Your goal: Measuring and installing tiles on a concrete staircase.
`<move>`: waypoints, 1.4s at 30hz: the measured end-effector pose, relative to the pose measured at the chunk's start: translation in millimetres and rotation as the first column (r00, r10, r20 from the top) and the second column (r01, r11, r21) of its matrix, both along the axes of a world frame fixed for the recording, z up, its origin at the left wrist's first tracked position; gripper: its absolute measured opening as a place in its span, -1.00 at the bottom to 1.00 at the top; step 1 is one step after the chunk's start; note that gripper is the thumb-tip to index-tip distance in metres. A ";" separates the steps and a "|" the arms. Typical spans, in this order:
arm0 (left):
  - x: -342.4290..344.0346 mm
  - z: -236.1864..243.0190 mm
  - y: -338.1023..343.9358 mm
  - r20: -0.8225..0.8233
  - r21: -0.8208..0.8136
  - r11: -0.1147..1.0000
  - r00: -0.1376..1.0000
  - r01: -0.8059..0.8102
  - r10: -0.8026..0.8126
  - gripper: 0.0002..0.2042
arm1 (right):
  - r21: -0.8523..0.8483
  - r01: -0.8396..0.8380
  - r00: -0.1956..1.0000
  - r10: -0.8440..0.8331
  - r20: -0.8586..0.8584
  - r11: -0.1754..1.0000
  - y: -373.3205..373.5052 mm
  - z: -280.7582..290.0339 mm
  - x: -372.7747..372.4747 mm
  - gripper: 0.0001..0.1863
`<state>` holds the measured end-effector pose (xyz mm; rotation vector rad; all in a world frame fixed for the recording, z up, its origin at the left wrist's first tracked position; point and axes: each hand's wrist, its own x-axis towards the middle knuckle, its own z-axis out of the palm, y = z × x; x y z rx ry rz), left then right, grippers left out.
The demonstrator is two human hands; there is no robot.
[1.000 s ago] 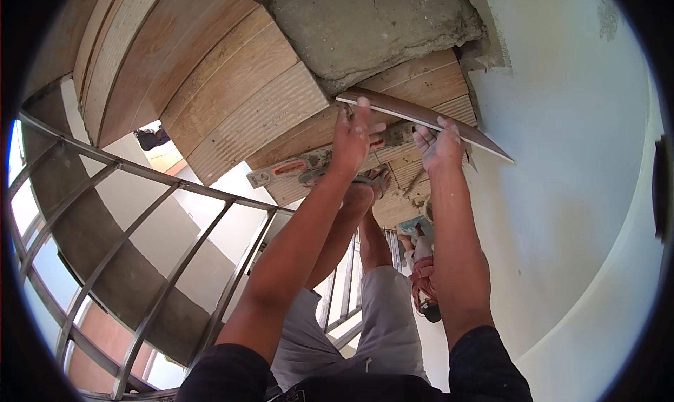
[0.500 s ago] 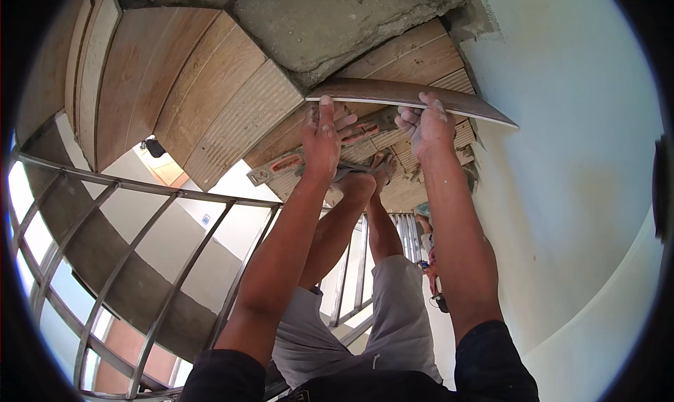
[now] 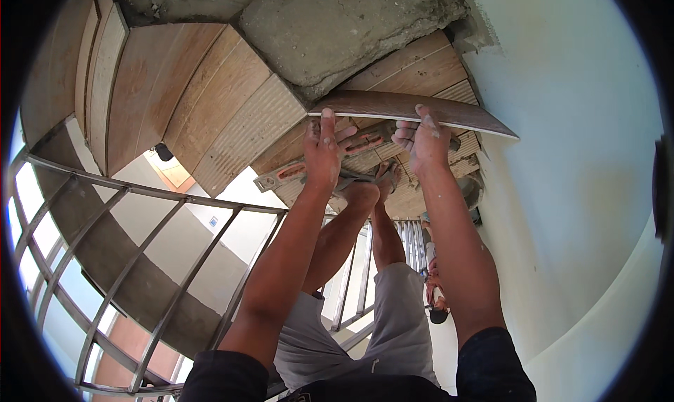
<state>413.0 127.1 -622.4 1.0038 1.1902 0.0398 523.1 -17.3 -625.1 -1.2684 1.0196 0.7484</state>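
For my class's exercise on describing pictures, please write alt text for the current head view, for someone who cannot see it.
A person's right hand holds a brown tile while the left hand touches its near edge. Bare concrete lies beyond, with a metal railing at left and a pale wall at right.

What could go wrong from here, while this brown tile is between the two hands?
The left hand has a loose-looking grip near one end of the brown tile, so it might slip from the right hand too. Its left tip, close to the ribbed step tile, could chip if bumped. Its pointed right end, seen in front of the pale wall, might scrape it.
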 end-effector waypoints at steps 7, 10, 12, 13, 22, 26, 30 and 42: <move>-5.4 6.8 4.0 -0.021 -0.023 1.000 1.000 0.001 -0.001 -0.39 | 0.026 0.061 0.998 -0.060 -0.003 0.998 -1.7 -3.7 -3.6 -0.84; -8.3 9.8 5.8 -0.011 -0.027 0.999 0.999 0.040 -0.040 -0.43 | 0.029 0.068 0.998 -0.068 0.002 0.997 -4.8 -1.8 -3.2 -0.85; -10.5 8.3 11.2 -0.002 -0.022 0.999 0.999 0.044 -0.044 -0.45 | 0.034 0.062 0.998 -0.062 -0.001 0.997 -1.6 -2.3 -2.7 -0.85; -10.8 8.6 13.5 -0.003 -0.030 0.999 0.999 0.043 -0.043 -0.45 | 0.030 0.084 0.996 -0.084 -0.009 0.996 0.5 -1.9 -2.8 -0.85; 1.9 11.8 10.9 -0.009 -0.042 0.998 0.998 -0.055 0.055 -0.47 | -0.005 0.135 0.990 -0.135 -0.049 0.991 1.7 -5.4 0.5 -0.85; 0.6 9.6 13.7 -0.026 -0.056 0.997 0.998 -0.050 0.048 -0.42 | -0.028 0.131 0.989 -0.132 -0.066 0.991 6.0 -1.3 4.8 -0.85; 5.2 12.7 11.5 -0.021 -0.059 0.997 0.999 -0.050 0.049 -0.39 | -0.017 0.139 0.989 -0.140 -0.046 0.990 6.8 -1.5 8.0 -0.85; 13.6 19.0 10.6 -0.060 -0.051 0.998 0.998 -0.021 0.018 -0.40 | -0.048 0.050 0.998 -0.051 -0.034 0.998 7.6 -3.6 5.2 -0.81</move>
